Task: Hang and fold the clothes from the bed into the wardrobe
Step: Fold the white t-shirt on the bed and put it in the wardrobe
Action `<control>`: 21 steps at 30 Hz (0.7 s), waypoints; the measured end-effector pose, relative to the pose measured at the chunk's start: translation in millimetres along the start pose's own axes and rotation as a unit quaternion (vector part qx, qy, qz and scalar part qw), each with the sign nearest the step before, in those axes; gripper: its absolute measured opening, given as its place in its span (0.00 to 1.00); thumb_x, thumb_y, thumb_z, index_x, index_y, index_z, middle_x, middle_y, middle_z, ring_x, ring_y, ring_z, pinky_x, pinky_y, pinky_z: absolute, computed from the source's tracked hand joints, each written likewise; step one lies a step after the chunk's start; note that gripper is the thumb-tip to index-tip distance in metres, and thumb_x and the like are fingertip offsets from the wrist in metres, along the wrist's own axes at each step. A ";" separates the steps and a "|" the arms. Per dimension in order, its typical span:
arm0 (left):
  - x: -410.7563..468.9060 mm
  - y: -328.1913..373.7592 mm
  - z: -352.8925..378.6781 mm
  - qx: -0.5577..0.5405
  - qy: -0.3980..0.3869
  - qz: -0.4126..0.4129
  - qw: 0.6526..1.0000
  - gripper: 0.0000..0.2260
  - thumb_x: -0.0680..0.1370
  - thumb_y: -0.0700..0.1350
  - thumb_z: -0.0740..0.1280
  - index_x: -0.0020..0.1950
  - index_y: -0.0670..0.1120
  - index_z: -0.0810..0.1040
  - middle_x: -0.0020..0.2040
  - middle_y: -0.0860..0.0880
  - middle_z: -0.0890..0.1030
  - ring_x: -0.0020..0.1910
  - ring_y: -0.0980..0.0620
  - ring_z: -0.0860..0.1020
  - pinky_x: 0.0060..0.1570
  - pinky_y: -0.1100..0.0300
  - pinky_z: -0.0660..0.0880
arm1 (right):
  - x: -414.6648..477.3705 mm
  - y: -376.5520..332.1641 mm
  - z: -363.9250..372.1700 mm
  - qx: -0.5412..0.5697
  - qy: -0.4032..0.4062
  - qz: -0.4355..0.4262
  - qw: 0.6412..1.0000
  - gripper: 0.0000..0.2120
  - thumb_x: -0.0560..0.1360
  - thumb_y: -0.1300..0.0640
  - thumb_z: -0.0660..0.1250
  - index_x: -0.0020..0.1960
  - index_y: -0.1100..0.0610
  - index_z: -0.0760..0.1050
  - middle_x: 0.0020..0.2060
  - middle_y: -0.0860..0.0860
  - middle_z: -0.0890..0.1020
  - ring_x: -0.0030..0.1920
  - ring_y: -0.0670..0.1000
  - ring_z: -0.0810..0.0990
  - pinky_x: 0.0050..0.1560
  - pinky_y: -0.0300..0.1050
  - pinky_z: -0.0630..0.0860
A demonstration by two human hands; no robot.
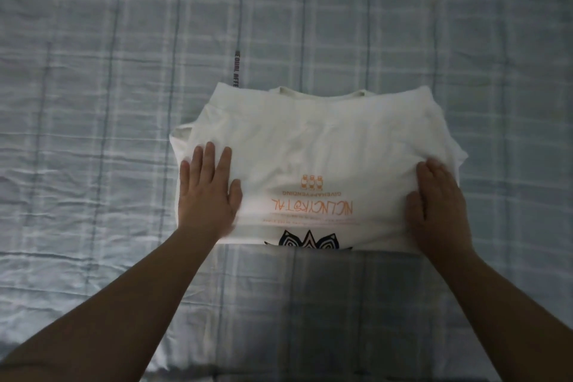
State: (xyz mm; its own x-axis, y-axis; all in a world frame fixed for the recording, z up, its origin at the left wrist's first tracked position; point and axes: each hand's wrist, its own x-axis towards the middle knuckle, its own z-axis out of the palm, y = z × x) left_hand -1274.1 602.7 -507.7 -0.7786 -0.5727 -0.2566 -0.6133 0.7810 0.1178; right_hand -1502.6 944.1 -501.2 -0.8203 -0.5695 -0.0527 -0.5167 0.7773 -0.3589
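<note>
A person's left grip (206, 192) and right grip (437, 208) press flat on a white T-shirt (310, 146), fingers released and grasping nothing. The shirt lies folded on the bed (93, 257), its orange print (311, 206) upside down to the camera. The folding step looks nearly done. The next move likely calls for a last fold, or for lifting the bundle without letting it spring open, toward a wardrobe not in view. A pale blue checked sheet (93, 87) covers the bed in dim light.

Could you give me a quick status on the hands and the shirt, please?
Left hand flat on white T-shirt, fingers straight. Right hand rests on its right side. T-shirt folded on checked bedspread, print up. No obstruction seen.
</note>
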 end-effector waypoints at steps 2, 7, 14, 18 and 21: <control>4.5 18.8 -13.1 -0.011 0.011 0.011 1.000 0.29 0.81 0.54 0.51 0.80 0.46 0.56 0.80 0.39 0.54 0.80 0.41 0.48 0.77 0.41 0.46 | -2.1 -5.4 -11.2 0.024 0.036 0.011 0.999 0.24 0.78 0.55 0.56 0.71 0.66 0.70 0.70 0.64 0.71 0.72 0.63 0.68 0.73 0.57 0.63; 31.7 107.6 -29.3 -0.014 0.015 0.194 0.981 0.27 0.82 0.52 0.52 0.80 0.47 0.57 0.80 0.42 0.57 0.80 0.41 0.51 0.77 0.40 0.50 | -19.7 -14.2 -17.7 0.037 0.045 0.011 0.998 0.24 0.80 0.56 0.55 0.74 0.64 0.66 0.74 0.62 0.66 0.76 0.61 0.61 0.77 0.57 0.55; 81.7 181.8 5.1 0.070 -0.065 0.151 0.984 0.28 0.82 0.61 0.41 0.81 0.57 0.43 0.82 0.47 0.45 0.80 0.44 0.41 0.75 0.37 0.43 | -31.8 2.0 3.7 -0.040 -0.037 0.060 0.997 0.29 0.80 0.48 0.53 0.79 0.56 0.58 0.79 0.56 0.59 0.79 0.59 0.55 0.75 0.63 0.57; 87.0 186.3 10.8 0.084 -0.048 0.128 0.987 0.28 0.81 0.62 0.41 0.81 0.57 0.42 0.82 0.49 0.44 0.80 0.46 0.40 0.76 0.37 0.42 | -32.5 13.3 12.2 -0.034 -0.043 0.059 0.997 0.30 0.78 0.47 0.54 0.79 0.54 0.59 0.79 0.54 0.59 0.79 0.57 0.56 0.74 0.63 0.58; 83.6 192.8 7.6 0.062 -0.041 0.123 0.990 0.27 0.82 0.59 0.43 0.81 0.56 0.48 0.82 0.47 0.48 0.80 0.45 0.42 0.76 0.37 0.43 | -31.3 14.7 12.0 -0.016 -0.035 0.057 0.998 0.30 0.78 0.48 0.57 0.79 0.54 0.60 0.79 0.53 0.59 0.79 0.56 0.55 0.74 0.62 0.58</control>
State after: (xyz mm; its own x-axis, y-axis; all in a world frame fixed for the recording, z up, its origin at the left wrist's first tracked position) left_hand -1456.4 707.3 -513.7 -0.8858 -0.3437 -0.3117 -0.3820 0.9216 0.0693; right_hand -1481.6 970.1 -516.0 -0.8554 -0.4934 -0.1574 -0.4293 0.8455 -0.3176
